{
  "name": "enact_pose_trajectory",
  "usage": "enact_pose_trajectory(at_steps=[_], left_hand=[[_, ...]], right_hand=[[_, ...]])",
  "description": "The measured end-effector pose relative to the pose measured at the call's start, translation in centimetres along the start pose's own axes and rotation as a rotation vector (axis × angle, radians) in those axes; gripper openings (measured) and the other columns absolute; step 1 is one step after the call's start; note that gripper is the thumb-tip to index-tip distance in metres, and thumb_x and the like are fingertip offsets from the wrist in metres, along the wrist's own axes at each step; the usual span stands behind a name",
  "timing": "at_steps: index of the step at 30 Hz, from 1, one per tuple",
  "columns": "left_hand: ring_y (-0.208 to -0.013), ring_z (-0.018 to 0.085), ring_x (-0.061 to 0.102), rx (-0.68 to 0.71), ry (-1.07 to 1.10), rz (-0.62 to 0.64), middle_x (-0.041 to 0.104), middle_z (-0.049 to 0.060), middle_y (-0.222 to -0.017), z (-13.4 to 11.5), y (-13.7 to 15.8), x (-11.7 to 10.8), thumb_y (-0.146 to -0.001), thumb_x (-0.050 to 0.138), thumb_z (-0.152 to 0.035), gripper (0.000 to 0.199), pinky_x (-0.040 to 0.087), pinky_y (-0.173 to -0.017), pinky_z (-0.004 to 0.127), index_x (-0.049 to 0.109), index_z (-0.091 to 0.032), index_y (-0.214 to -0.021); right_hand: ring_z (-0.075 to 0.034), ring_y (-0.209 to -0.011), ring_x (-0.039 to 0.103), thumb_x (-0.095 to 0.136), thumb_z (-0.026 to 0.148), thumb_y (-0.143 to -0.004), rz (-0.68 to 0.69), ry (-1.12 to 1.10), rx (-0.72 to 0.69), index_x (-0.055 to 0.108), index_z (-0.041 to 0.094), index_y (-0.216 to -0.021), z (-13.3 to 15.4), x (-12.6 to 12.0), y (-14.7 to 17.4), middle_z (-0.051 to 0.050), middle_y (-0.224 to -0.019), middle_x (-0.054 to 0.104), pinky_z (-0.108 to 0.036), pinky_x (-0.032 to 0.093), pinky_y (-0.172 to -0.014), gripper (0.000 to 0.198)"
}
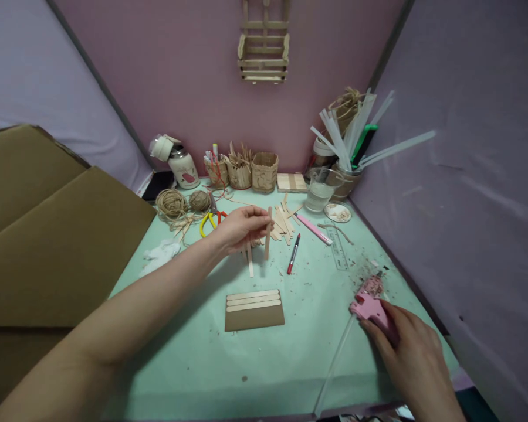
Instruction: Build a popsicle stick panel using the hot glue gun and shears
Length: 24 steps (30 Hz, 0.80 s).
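Note:
My left hand (249, 228) pinches a popsicle stick (268, 234) upright above the table, near a pile of loose sticks (284, 221). At the right, my right hand (407, 346) is wrapped round the handle of a pink hot glue gun (374, 313). Its nozzle points away from me over pinkish crumbs, and a long clear glue stick (338, 357) trails from its back toward the table's front edge. Between the hands, nearer to me, lies a brown cardboard rectangle (255, 320). Several popsicle sticks (253, 300) lie side by side along its far half.
A red marker (293, 254), pink cutter (314, 229) and clear ruler (338, 249) lie mid-table. Behind stand a glass of water (319, 195), stick-filled cups (240, 170) and a bottle (185, 169). Twine balls (171, 204) sit back left; a large cardboard box (61, 234) flanks the left.

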State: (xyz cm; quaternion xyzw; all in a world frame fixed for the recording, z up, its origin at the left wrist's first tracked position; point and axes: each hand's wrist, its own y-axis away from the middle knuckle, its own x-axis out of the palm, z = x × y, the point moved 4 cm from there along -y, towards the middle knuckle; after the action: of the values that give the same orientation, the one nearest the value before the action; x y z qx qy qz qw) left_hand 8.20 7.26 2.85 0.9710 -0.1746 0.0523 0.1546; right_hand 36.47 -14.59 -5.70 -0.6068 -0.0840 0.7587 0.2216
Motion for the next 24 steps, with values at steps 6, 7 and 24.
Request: enact_pose_trajectory(at_steps=[6,7,24], left_hand=[[-0.067,0.013,0.070,-0.264,0.284,-0.025,0.071,0.010,-0.081,3.6,4.5,-1.2,-0.085,0.060,-0.007,0.008,0.050,-0.046,0.013,0.055,-0.013,-0.081],[-0.068,0.015,0.072,-0.269,0.304,-0.031,0.071,0.010,-0.082,4.1,5.0,-1.6,-0.085,0.059,-0.007,0.009,0.051,-0.045,0.014,0.054,-0.013,-0.081],[-0.067,0.018,0.072,-0.263,0.189,0.143,0.072,0.008,-0.077,8.0,12.0,0.6,-0.067,0.081,-0.024,0.032,0.042,-0.038,0.013,0.056,-0.014,-0.084]], right_hand=[[-0.040,-0.086,0.062,0.024,0.081,-0.081,0.054,0.070,0.050,0.069,0.003,-0.101,-1.3,0.7,-0.7,-0.025,-0.089,0.067,-0.055,0.049,-0.079,0.092],[-0.040,-0.084,0.063,0.025,0.082,-0.080,0.084,0.049,0.074,0.069,0.004,-0.097,-1.5,0.7,-0.8,-0.024,-0.085,0.067,-0.055,0.049,-0.078,0.091],[-0.004,-0.043,0.033,0.073,0.055,-0.072,0.455,-1.552,0.592,0.061,0.019,-0.090,14.4,-0.9,-1.2,0.000,-0.077,0.059,-0.022,0.023,-0.039,0.042]])
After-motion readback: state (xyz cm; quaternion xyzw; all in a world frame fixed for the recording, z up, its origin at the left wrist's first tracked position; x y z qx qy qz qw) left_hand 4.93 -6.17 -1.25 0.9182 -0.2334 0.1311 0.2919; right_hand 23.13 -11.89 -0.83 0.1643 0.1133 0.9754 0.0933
